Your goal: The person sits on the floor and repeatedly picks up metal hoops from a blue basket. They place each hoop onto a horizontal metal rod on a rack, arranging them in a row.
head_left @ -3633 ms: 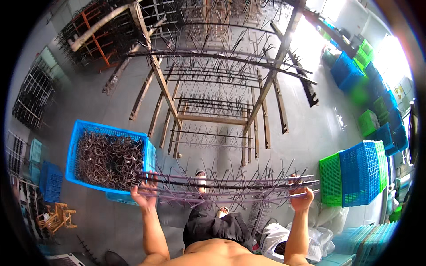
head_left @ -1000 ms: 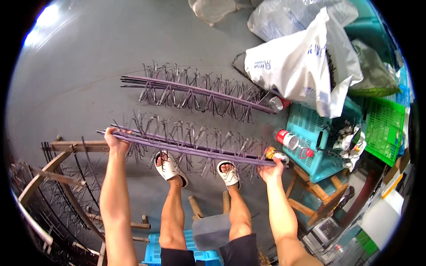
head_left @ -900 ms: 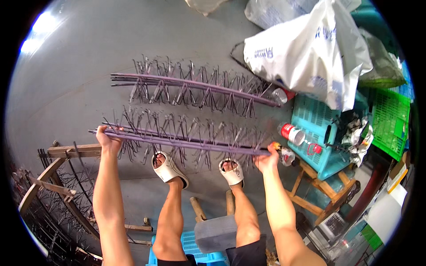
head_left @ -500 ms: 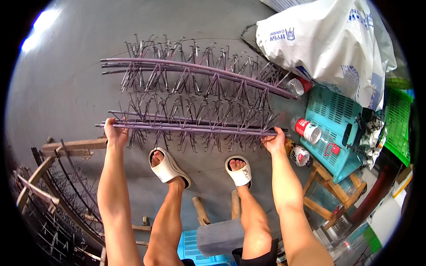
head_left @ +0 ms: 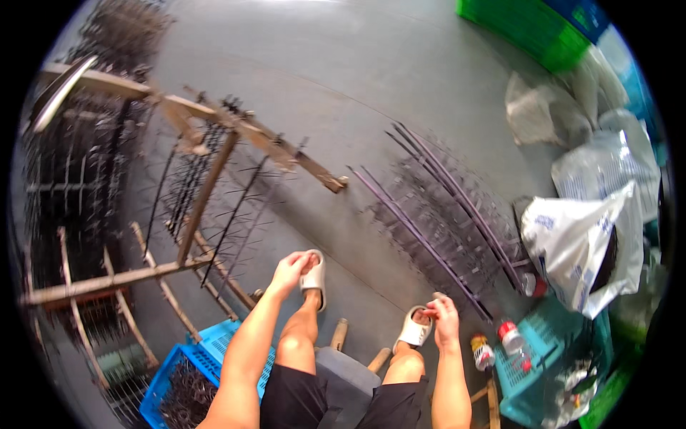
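My left hand [head_left: 289,273] is lifted in front of my left foot, its fingers loosely bent and holding nothing that I can see. My right hand [head_left: 445,319] hovers by my right sandal [head_left: 414,327], fingers half curled and apart, also without anything in it. To the right of it, on the grey floor, lie two bundles of purple rods with many thin hooked wire prongs. The nearer bundle [head_left: 421,243] ends a little beyond my right hand. The farther bundle [head_left: 464,204] lies alongside it. Motion blurs the prongs.
At left stands a wooden rack [head_left: 207,171] with dark pronged rods hanging from it. A blue basket [head_left: 153,397] of dark wire pieces sits by my left leg. A teal crate [head_left: 532,343], bottles [head_left: 509,336] and a white plastic bag [head_left: 572,232] are at right.
Both hands have let go of the nearer rod bundle, which stays on the floor, and drawn back toward my legs. The view has turned left, bringing more of the wooden rack into sight.
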`<action>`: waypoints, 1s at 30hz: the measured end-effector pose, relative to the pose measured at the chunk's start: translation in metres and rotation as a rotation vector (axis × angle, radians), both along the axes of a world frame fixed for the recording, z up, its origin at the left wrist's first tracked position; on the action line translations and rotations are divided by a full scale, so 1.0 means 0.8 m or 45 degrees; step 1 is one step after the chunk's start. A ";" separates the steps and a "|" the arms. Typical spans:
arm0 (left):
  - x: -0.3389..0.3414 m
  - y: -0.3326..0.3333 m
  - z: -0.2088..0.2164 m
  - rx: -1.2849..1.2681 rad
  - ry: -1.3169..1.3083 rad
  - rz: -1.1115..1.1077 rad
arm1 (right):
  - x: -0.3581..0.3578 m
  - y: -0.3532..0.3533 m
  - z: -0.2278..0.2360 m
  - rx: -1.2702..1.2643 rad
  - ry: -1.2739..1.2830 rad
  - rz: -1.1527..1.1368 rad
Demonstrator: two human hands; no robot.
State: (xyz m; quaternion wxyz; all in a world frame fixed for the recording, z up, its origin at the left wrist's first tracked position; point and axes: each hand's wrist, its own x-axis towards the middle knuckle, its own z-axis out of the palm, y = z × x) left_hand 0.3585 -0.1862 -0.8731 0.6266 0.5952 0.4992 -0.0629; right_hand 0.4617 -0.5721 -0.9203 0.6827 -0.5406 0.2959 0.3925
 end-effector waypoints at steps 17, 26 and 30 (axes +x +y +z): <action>-0.488 0.197 -0.159 -0.454 -0.226 2.040 | 0.101 0.639 -0.160 0.039 -0.091 0.323; -0.477 0.249 -0.175 -0.410 -0.981 1.990 | 0.106 0.680 -0.144 0.565 -0.004 0.186; -0.489 0.247 -0.184 -0.354 -0.935 1.960 | 0.087 0.640 -0.109 0.670 0.011 0.026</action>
